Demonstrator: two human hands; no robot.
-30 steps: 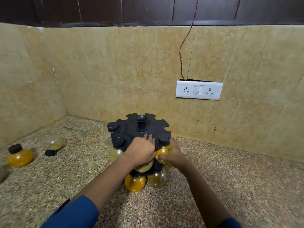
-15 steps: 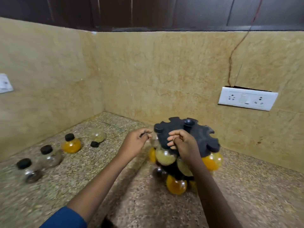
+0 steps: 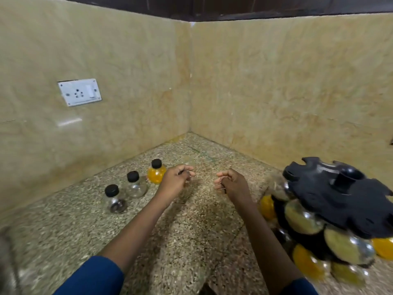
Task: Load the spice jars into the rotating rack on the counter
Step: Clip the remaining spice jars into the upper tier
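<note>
Now both hands hang loosely curled and empty above the counter, left hand beside right hand. Just left of the left hand stands an orange jar, then a clear jar and a third jar. Right of the right hand sits the black rack, jars hanging under it
</note>
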